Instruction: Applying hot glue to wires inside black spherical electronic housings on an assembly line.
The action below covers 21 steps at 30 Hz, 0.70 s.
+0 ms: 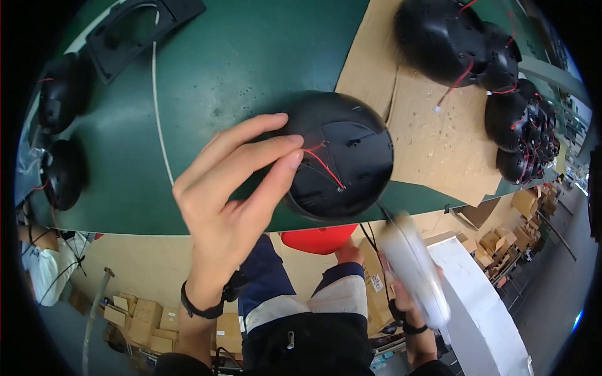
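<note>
A round black plastic housing (364, 163) lies on the green table with its inner parts facing up. Thin red wires (323, 164) run across its recessed face. My left hand (235, 169) reaches over its left side, thumb and fingertips closed in a pinch on the red wires. Low at the right, past the table's front edge, my right hand (406, 294) grips a white glue gun (414, 266). The gun is smeared by motion and its dark nozzle points up toward the housing. Most of the right hand's fingers are hidden behind the gun.
More black housings with red wires (439, 44) crowd the right, partly on a cardboard sheet (433, 144). Two others (63, 169) sit at the left, near a black frame (128, 34). A white cable (158, 106) crosses the table (232, 56). Below are a red stool (320, 239) and cartons (147, 319).
</note>
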{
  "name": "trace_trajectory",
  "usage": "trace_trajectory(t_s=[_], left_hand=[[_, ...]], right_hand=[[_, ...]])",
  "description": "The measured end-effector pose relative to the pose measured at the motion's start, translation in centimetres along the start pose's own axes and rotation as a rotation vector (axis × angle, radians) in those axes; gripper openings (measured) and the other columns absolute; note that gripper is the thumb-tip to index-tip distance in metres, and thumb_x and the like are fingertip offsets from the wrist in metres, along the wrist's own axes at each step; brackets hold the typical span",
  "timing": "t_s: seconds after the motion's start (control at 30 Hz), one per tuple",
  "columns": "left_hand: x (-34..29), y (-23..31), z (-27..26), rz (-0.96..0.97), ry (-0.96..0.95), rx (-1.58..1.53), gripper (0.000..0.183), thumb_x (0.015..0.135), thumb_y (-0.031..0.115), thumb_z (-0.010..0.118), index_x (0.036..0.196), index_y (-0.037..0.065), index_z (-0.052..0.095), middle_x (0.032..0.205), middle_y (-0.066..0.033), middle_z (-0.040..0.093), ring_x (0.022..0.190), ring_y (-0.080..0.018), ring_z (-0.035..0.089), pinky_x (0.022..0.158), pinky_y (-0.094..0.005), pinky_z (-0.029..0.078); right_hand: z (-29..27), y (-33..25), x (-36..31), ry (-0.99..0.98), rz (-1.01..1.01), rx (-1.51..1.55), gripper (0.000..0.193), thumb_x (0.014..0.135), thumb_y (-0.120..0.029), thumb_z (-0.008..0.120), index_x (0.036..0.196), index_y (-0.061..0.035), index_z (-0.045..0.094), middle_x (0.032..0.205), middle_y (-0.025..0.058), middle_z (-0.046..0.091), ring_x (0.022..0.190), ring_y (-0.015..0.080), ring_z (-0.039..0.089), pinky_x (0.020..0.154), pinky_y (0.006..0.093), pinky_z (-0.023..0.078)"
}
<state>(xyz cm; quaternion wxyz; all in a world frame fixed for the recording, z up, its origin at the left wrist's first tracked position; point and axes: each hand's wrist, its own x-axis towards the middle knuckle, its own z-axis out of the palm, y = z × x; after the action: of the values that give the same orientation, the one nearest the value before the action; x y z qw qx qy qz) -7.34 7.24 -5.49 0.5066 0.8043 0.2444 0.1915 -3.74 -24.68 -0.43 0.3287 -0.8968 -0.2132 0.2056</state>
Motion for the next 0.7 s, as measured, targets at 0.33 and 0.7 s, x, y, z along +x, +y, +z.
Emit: trace_trajectory(t_s=[0.33, 0.7], left_hand=[[0.9, 1.0, -1.1, -0.123, -0.16, 0.0, 0.023, 0.088, 0.008, 0.079, 0.111, 0.004, 0.078, 0.114, -0.015, 0.075, 0.096, -0.024, 0.075, 0.082, -0.0319, 0.059], [4.1, -1.7, -2.4, -0.506, -0.737, -0.323, 0.064, 0.101, 0.03, 0.068, 0.159, 0.018, 0.042, 0.157, -0.0158, 0.042, 0.132, -0.0294, 0.053, 0.082, -0.0379, 0.065]], right_hand=[[2.1, 4.6, 1.9, -0.039, -0.338, 0.152, 0.017, 0.076, -0.006, 0.076, 0.091, -0.0001, 0.072, 0.082, 0.0175, 0.07, 0.071, 0.0345, 0.071, 0.064, 0.0365, 0.057], [5.4, 5.0, 2.2, 0.113, -0.339, 0.38, 0.018, 0.084, -0.007, 0.076, 0.099, 0.0023, 0.07, 0.086, 0.0175, 0.07, 0.073, 0.0336, 0.071, 0.063, 0.037, 0.055]])
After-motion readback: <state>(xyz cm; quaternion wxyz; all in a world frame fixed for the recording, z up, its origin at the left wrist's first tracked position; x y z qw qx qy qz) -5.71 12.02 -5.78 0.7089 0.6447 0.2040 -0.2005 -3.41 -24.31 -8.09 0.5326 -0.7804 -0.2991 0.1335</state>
